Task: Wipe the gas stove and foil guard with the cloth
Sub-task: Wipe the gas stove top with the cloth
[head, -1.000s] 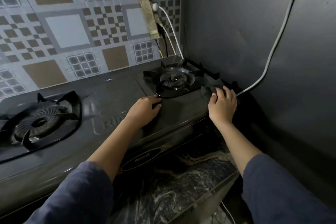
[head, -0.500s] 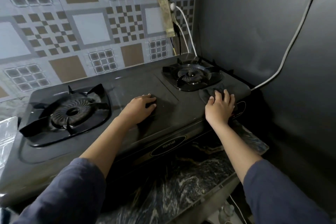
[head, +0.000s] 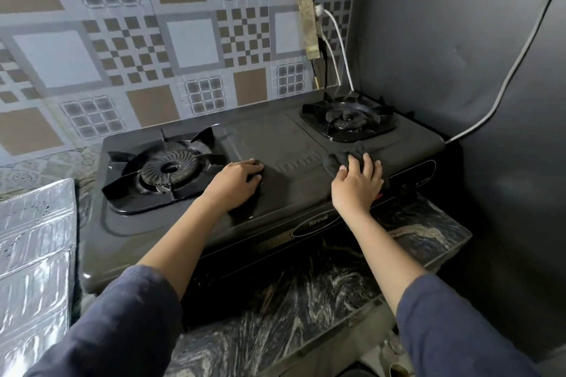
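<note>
Stove-wiping step: right hand [head: 356, 185] presses cloth [head: 343, 159] flat on gas stove [head: 294, 190], 6 o'clock of right burner [head: 349, 119]; left hand [head: 234, 182] flat, holding nothing. Next: sweep toward 9 o'clock, foil guard [head: 33, 254] pending.

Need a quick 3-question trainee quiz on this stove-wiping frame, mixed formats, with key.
1. True or false: the right hand presses the dark cloth onto the gas stove top, in front of the right burner.
2. Multiple choice: the left hand is A) lifting the left burner grate, B) lying flat on the stove top between the burners, C) holding the foil guard.
3. Fill in: the foil guard sits at the ___ edge of the view.

Key: 1 true; 2 B; 3 left.
</note>
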`<state>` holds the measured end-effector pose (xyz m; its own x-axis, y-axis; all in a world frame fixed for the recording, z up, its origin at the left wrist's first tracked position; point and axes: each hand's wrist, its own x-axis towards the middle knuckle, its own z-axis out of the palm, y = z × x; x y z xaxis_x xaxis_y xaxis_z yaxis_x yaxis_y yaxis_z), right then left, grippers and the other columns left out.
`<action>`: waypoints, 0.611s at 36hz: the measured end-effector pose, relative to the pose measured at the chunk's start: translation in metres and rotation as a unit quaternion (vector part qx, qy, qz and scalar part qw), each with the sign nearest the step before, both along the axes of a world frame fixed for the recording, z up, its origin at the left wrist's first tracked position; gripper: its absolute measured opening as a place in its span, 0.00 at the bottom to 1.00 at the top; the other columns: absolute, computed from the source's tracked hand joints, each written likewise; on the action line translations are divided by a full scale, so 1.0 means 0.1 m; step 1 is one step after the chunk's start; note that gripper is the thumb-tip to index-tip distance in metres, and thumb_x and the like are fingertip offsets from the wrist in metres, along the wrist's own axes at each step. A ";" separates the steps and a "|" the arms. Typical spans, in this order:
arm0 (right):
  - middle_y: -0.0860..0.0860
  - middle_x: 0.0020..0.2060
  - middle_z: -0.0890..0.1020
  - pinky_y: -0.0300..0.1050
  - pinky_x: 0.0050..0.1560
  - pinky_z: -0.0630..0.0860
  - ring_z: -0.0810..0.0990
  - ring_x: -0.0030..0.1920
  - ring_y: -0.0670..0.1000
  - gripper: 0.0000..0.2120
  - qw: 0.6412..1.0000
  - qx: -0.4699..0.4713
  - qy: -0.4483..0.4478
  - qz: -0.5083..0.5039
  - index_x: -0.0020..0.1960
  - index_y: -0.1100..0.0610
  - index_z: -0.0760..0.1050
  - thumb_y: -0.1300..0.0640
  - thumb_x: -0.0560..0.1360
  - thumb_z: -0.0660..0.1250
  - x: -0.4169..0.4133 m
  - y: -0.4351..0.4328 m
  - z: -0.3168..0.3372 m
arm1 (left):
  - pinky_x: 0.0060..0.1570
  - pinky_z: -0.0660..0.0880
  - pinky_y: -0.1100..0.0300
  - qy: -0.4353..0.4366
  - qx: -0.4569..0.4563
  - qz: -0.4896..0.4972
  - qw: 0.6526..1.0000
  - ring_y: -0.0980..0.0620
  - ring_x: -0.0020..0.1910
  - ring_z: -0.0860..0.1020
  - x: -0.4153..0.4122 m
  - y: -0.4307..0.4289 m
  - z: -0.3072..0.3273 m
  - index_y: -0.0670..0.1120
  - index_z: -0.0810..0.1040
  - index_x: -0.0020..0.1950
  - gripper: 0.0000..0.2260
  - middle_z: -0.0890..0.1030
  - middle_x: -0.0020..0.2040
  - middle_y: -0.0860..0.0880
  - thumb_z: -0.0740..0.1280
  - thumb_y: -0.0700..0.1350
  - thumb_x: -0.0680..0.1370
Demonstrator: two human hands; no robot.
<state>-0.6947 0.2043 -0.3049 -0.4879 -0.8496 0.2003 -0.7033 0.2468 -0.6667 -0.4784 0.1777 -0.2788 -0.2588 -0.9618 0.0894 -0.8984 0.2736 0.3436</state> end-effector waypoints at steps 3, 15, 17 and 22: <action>0.53 0.75 0.57 0.58 0.73 0.46 0.49 0.76 0.57 0.19 1.000 -0.005 0.005 0.005 0.71 0.54 0.65 0.54 0.80 0.53 0.14 0.06 -0.01 | 0.72 0.61 0.54 0.000 0.002 0.001 1.000 0.48 0.73 0.64 0.10 0.05 -0.01 0.49 0.71 0.69 0.18 0.67 0.73 0.48 0.60 0.47 0.79; 0.52 0.75 0.59 0.58 0.73 0.47 0.51 0.75 0.56 0.19 0.999 -0.006 0.029 0.027 0.69 0.54 0.67 0.54 0.80 0.55 0.55 0.24 -0.03 | 0.72 0.58 0.55 -0.018 -0.015 -0.008 1.000 0.48 0.73 0.62 0.36 0.25 -0.03 0.47 0.70 0.70 0.19 0.67 0.73 0.47 0.59 0.49 0.79; 0.52 0.75 0.59 0.58 0.73 0.47 0.51 0.75 0.56 0.19 0.999 -0.002 0.036 0.030 0.69 0.54 0.67 0.54 0.80 0.54 0.60 0.26 -0.04 | 0.73 0.58 0.55 -0.015 -0.017 -0.011 1.000 0.48 0.73 0.62 0.41 0.27 -0.04 0.47 0.70 0.69 0.19 0.67 0.73 0.47 0.59 0.49 0.79; 0.52 0.74 0.60 0.59 0.73 0.46 0.51 0.75 0.56 0.19 0.998 -0.001 0.049 0.044 0.69 0.53 0.67 0.53 0.80 0.54 0.73 0.31 -0.04 | 0.72 0.59 0.56 -0.016 -0.023 -0.020 0.999 0.48 0.72 0.64 0.50 0.36 0.00 0.46 0.71 0.68 0.18 0.68 0.73 0.47 0.60 0.47 0.79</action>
<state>-0.6220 0.2358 -0.3086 -0.3901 -0.8876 0.2449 -0.7842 0.1809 -0.5936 -0.4282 0.2135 -0.2788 -0.3000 -0.9458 0.1241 -0.8971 0.3240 0.3003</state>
